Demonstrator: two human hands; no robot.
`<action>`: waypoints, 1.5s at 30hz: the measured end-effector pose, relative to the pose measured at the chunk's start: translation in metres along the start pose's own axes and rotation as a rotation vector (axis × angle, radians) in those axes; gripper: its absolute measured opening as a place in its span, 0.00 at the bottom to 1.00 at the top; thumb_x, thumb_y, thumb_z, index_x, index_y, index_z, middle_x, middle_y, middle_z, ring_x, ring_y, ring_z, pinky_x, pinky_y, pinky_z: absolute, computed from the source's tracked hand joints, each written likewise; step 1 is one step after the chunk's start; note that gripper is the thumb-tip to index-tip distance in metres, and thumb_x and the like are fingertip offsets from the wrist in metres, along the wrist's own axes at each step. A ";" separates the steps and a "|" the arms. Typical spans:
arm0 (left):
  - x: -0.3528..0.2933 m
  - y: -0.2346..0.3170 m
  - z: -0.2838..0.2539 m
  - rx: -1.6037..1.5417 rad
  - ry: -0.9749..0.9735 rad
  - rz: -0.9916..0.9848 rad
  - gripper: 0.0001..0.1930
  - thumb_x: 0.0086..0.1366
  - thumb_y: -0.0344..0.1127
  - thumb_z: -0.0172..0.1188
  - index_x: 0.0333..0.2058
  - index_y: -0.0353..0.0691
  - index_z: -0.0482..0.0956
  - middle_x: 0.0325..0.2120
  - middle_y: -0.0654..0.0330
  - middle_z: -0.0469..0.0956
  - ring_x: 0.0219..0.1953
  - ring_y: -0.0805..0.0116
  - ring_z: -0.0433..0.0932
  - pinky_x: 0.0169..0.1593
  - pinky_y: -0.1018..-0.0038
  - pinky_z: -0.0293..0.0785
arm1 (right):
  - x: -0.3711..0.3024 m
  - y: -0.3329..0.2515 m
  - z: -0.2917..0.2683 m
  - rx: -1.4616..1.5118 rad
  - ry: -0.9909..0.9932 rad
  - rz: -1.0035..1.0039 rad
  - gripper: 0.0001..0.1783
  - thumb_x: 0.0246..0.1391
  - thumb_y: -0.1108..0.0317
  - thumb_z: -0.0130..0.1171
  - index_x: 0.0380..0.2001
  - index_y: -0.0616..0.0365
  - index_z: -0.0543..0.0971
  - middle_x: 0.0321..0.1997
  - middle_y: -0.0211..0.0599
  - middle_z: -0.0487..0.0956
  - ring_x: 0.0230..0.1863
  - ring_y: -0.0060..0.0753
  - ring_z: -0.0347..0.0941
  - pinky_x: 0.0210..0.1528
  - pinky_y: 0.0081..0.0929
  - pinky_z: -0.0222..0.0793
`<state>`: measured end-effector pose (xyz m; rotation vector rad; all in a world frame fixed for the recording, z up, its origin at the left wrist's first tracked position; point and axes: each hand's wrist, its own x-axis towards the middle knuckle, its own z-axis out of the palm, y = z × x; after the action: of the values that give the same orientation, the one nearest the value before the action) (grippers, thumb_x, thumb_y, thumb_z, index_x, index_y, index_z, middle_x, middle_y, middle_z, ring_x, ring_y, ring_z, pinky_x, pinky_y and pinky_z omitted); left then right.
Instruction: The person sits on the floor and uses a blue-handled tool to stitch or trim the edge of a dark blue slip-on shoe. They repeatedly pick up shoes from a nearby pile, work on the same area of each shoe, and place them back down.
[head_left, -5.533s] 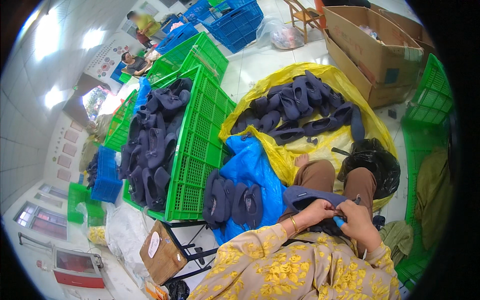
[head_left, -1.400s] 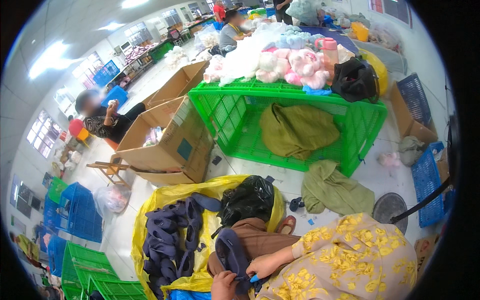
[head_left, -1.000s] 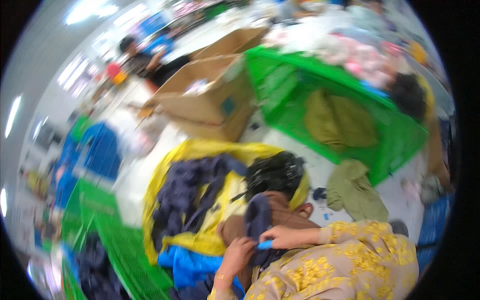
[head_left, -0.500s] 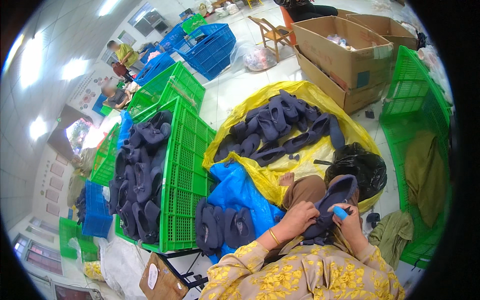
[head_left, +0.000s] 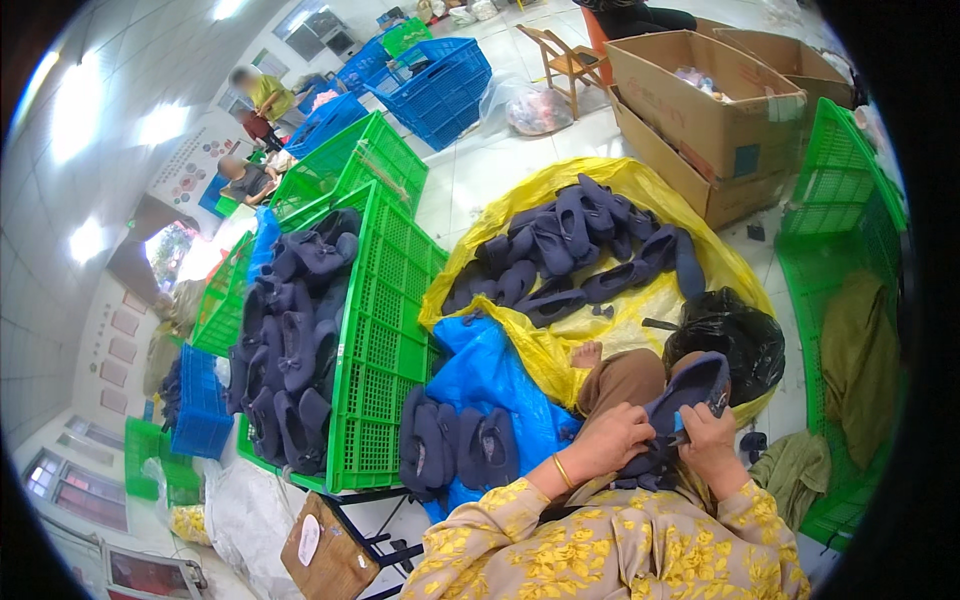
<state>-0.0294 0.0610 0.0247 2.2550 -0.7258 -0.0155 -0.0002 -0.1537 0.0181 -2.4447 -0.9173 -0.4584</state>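
A dark navy cloth shoe (head_left: 684, 388) rests over my lap, its opening facing up. My left hand (head_left: 612, 440) pinches the shoe's near edge between bent fingers. At its right side, my right hand (head_left: 708, 445) is closed round a small dark tool (head_left: 719, 402), which sticks up above the fist; its exact kind is too small to make out. Something blue is wrapped round a digit of that hand, beside the shoe. Dark bits of cloth or bows (head_left: 645, 480) lie below the hands.
A yellow sheet (head_left: 650, 320) with many navy shoes (head_left: 560, 235) spreads ahead. On the left stands a green crate (head_left: 380, 330) full of shoes; more pairs (head_left: 455, 445) sit beside it on blue plastic (head_left: 485, 365). A black bag (head_left: 730, 340) lies by my knee, cardboard boxes (head_left: 700, 100) beyond.
My right hand has turned, and the dark tool now shows above its fist. The left hand still grips the shoe. The whole view has shifted slightly.
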 end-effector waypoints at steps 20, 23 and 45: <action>0.000 0.017 0.017 0.084 0.143 -0.225 0.05 0.53 0.32 0.62 0.28 0.42 0.76 0.28 0.58 0.72 0.36 0.56 0.70 0.41 0.63 0.66 | -0.011 -0.022 0.002 1.394 -0.406 1.111 0.12 0.55 0.70 0.53 0.17 0.52 0.69 0.15 0.22 0.65 0.16 0.14 0.56 0.18 0.17 0.49; 0.001 0.018 0.021 0.069 0.148 -0.294 0.04 0.52 0.30 0.61 0.28 0.42 0.75 0.28 0.58 0.73 0.36 0.55 0.70 0.41 0.62 0.66 | -0.012 -0.027 0.004 1.398 -0.373 1.127 0.12 0.54 0.70 0.53 0.17 0.51 0.69 0.15 0.21 0.64 0.15 0.13 0.55 0.16 0.17 0.48; -0.012 -0.004 0.017 -0.053 0.139 -0.271 0.09 0.53 0.33 0.66 0.31 0.40 0.75 0.30 0.56 0.72 0.38 0.54 0.72 0.42 0.64 0.68 | -0.020 -0.012 0.017 1.237 -0.213 1.063 0.13 0.55 0.70 0.55 0.17 0.53 0.70 0.16 0.20 0.67 0.16 0.12 0.56 0.18 0.16 0.49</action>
<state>-0.0414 0.0574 0.0074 2.2617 -0.3395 -0.0082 -0.0205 -0.1470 -0.0010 -1.4441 0.1772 0.6013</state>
